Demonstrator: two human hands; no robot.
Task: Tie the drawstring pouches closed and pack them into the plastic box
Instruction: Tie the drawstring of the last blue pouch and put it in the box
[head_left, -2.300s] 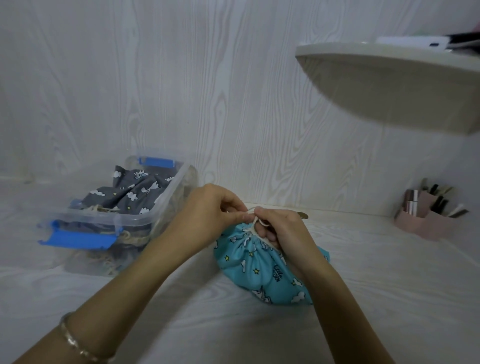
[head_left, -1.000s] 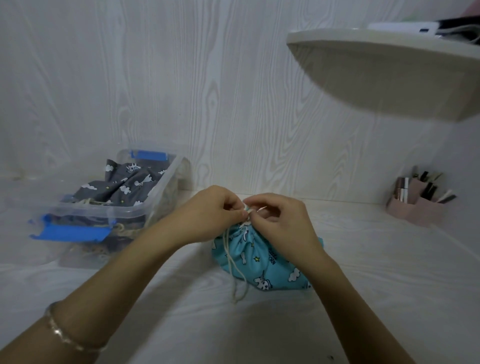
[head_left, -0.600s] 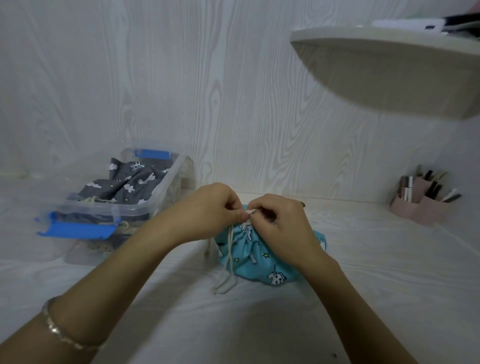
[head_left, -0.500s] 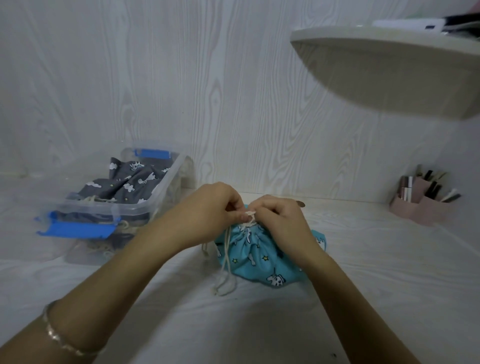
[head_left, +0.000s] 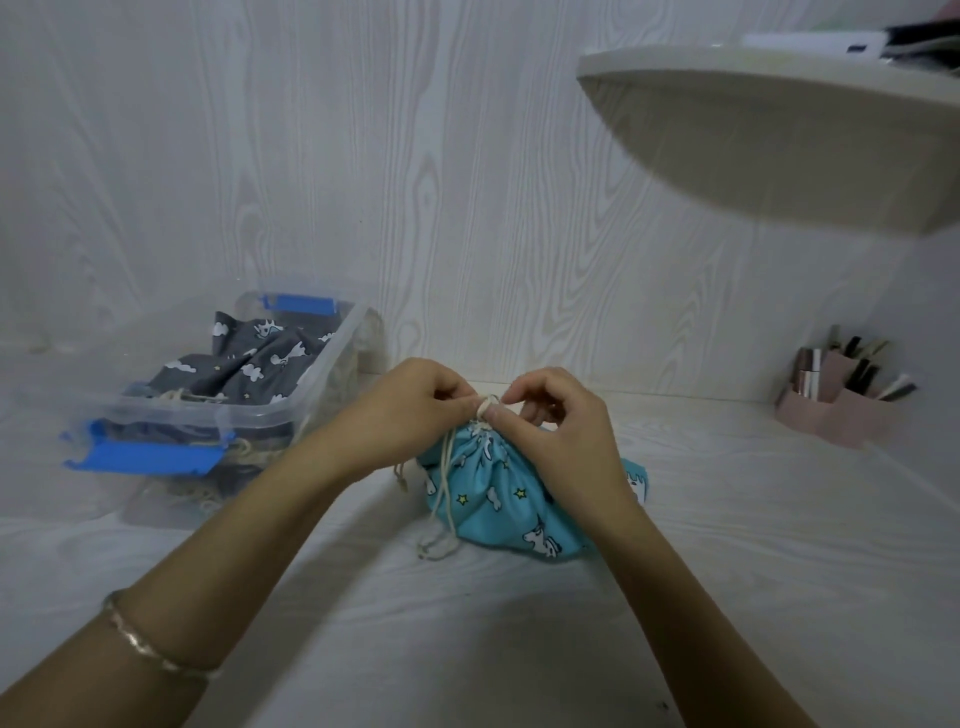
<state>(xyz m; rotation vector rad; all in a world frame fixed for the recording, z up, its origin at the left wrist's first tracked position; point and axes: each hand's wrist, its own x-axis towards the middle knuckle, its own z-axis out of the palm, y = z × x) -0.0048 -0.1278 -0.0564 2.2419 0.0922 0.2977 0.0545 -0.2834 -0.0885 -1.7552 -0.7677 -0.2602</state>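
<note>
The left hand and the right hand met over the gathered mouth of the blue pouch, each with fingers curled and thumb and fingertips pinching the pale cord where it formed a small loop at the top. The pouch lay on the table just under the hands, its loose cord ends trailing down its front onto the wood. To its left, apart from it, stood the open clear box with a grey pouch inside, and a pink organizer sat far right under a shelf.
</note>
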